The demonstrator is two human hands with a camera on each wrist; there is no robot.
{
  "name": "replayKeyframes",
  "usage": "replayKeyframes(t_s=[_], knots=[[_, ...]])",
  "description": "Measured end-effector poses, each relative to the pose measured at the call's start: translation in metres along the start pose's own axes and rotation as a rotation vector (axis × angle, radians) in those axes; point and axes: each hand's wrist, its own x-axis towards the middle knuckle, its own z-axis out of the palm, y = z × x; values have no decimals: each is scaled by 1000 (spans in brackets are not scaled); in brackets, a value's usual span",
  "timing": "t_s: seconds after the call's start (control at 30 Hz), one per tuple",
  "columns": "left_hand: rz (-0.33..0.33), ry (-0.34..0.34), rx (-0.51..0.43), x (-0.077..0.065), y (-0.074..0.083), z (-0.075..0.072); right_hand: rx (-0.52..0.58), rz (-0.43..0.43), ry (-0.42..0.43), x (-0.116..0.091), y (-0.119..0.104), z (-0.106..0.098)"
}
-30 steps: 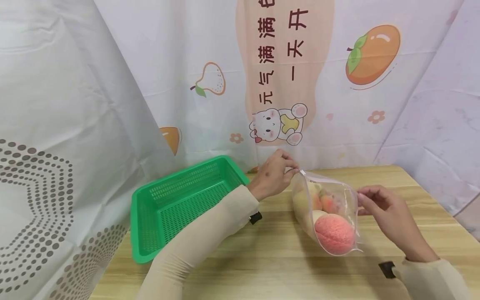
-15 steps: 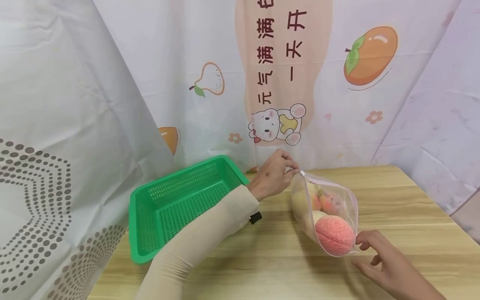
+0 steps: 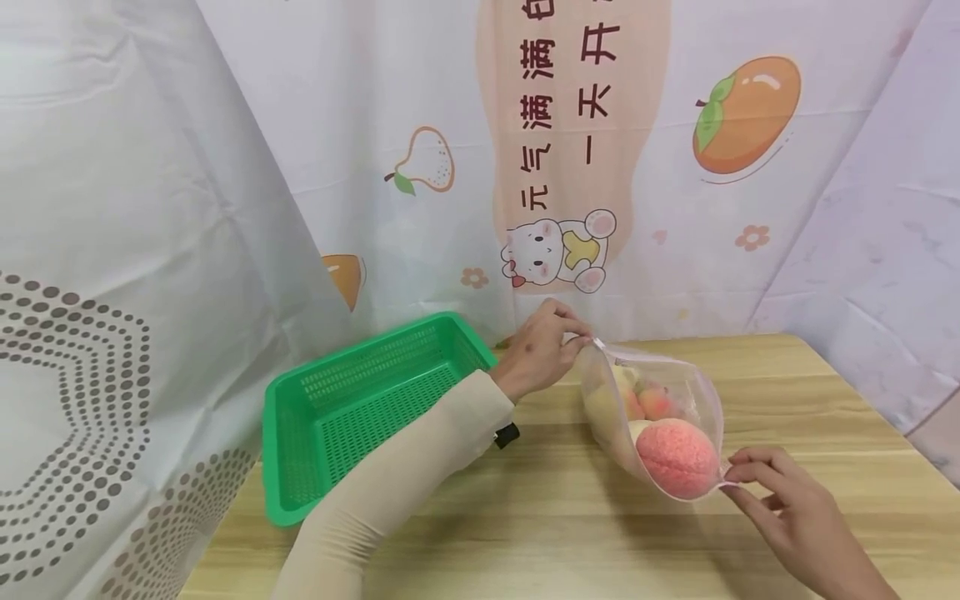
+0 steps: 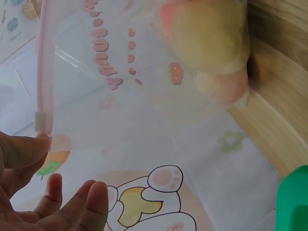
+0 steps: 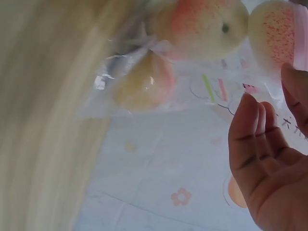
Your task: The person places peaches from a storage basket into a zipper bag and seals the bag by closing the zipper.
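Observation:
A clear slider zip bag (image 3: 609,417) with a pink-edged mouth stands on the table, holding several peach-like fruits. At its mouth sits a large textured pink fruit with a crease (image 3: 678,458); smaller yellow-red fruits (image 3: 655,402) lie behind. My left hand (image 3: 542,348) pinches the bag's far upper corner, right beside the white slider (image 4: 40,121). With thumb and forefinger, my right hand (image 3: 798,512) pinches the near lower corner of the mouth. The mouth gapes between both hands. In the right wrist view, speckled fruits (image 5: 272,38) show through the plastic.
A green perforated plastic basket (image 3: 277,450) stands on the wooden table (image 3: 540,533), left of the bag and partly behind my left forearm. A printed cloth (image 3: 420,250) hangs behind the table, and more cloth hangs at both sides.
My right hand has left the bag's right edge, come down toward me and now pinches the mouth's near corner, pulling it slightly right. My left hand keeps its grip beside the slider.

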Motion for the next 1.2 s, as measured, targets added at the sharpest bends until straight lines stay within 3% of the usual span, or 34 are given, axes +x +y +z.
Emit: replayKeyframes(t_s=[0.3,0.73,1.2], knots=[[-13,25,2,3,-9,-5,-101,-6,41,33,-7,-20],[-44,65,40,8,-14,-15,-102,22,96,60,5,-31],[-109,76,4,12,-16,-18,-149,39,136,90,15,-42]])
